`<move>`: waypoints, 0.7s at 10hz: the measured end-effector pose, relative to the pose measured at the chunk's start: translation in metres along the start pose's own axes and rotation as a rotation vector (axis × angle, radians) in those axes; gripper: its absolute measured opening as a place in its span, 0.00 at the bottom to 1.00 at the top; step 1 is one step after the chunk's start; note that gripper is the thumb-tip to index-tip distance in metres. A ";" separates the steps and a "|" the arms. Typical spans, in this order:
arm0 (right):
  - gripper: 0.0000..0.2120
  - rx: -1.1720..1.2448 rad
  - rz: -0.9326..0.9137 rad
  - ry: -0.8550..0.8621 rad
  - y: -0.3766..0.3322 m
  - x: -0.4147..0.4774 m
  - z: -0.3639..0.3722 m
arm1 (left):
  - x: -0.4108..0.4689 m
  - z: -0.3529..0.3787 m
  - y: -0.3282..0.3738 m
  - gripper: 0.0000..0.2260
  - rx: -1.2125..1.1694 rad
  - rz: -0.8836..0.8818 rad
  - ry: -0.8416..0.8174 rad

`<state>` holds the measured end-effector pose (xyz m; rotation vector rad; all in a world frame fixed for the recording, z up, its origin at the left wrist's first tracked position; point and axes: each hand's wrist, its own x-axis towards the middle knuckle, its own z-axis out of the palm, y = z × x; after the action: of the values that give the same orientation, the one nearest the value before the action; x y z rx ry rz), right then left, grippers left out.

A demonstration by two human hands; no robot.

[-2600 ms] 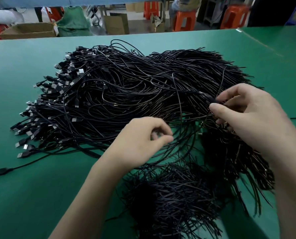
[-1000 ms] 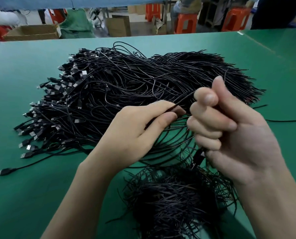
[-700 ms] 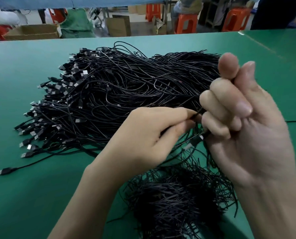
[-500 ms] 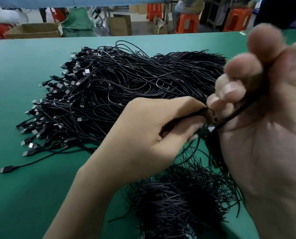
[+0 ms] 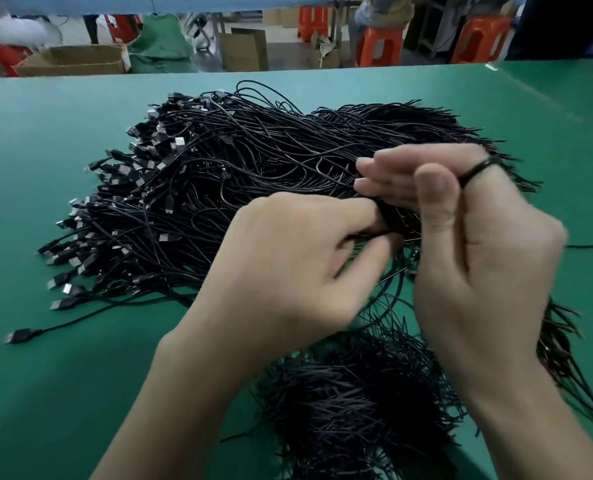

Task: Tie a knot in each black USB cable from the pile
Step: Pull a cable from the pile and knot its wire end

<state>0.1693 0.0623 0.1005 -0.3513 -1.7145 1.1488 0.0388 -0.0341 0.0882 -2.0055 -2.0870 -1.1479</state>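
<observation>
A big pile of black USB cables (image 5: 253, 174) lies on the green table (image 5: 63, 393), plugs fanned out to the left. My left hand (image 5: 288, 271) pinches one black cable (image 5: 475, 171) between thumb and forefinger just above the pile. That cable loops round the fingers of my right hand (image 5: 478, 265), which is raised palm towards me with the fingers pointing left. A second heap of cables (image 5: 357, 403) lies close to me, under my wrists.
One cable with its plug (image 5: 18, 336) trails out at the near left. A single loose cable (image 5: 589, 245) lies on the table to the right. Beyond the table's far edge stand cardboard boxes (image 5: 73, 60) and orange stools (image 5: 378, 46).
My right hand has come back down from near the camera and turned, its fingers now pointing left with the cable looped round them. My left hand keeps its pinch on the cable.
</observation>
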 end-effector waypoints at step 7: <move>0.31 0.156 0.566 -0.838 0.036 -0.010 -0.012 | -0.001 0.004 -0.013 0.11 -0.044 -0.015 0.143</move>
<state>0.1741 0.0803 0.0659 -0.2794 -2.2875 2.0325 0.0292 -0.0315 0.0781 -1.8667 -2.0289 -1.3091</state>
